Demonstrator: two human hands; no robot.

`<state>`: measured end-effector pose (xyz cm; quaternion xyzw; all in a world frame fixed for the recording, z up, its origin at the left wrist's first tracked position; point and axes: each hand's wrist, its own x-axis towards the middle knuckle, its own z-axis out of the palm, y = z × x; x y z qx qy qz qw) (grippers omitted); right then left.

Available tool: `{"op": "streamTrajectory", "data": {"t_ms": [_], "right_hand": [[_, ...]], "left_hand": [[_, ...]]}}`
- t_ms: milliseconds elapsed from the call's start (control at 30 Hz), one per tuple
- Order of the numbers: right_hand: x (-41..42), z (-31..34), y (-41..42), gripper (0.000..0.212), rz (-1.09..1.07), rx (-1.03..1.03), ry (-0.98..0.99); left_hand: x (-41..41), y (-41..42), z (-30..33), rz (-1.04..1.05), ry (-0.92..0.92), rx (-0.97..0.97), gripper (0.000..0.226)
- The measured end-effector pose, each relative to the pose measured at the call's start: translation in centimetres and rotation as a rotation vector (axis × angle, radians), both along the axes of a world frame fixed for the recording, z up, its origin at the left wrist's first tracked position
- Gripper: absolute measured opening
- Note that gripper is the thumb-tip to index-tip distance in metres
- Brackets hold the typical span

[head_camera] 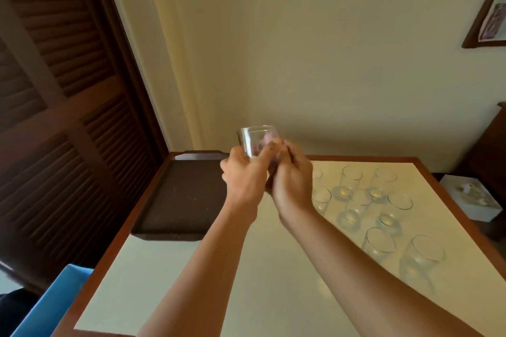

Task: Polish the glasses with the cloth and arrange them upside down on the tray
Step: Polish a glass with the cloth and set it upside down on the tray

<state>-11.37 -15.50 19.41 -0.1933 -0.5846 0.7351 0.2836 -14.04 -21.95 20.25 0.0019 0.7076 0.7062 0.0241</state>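
Overhead, left hand point(243, 175) grips raised glass point(256, 141); right hand point(291, 175) fingers curled against it.

A louvred door point(54, 107), framed picture point(490, 8), blue chair point(52, 306) and white box point(471, 197) surround the table point(164, 282).

No words, numbers or signs to read anywhere. Framed picture point(490, 8) on wall too blurry and cut off to tell. White box point(471, 197) beside table shows no clear letters.
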Motion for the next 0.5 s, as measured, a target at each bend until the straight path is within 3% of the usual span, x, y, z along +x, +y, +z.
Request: {"op": "streamTrajectory", "data": {"t_ms": [67,167,267,400,500], "right_hand": [[0.8,-1.8,-0.4,0.038,0.131,-0.200,-0.175],[0.4,-6.0,-0.3,0.052,0.256,-0.491,-0.470],[0.1,-9.3,-0.4,0.032,0.314,-0.447,-0.606],[0.3,-11.7,2.6,0.036,0.262,-0.267,-0.652],[-1.4,-13.4,4.3,0.030,0.167,-0.259,-0.697]], "left_hand": [[-0.2,0.0,-1.9,0.109,-0.010,-0.011,0.070],[0.0,-0.3,-5.9,0.170,0.011,-0.176,0.055],[-0.7,-1.6,-9.7,0.186,-0.059,-0.299,0.054],[-2.3,-4.8,-14.2,0.124,-0.117,-0.193,0.057],[-1.8,-7.6,-17.5,0.037,-0.182,-0.282,0.063]]}}
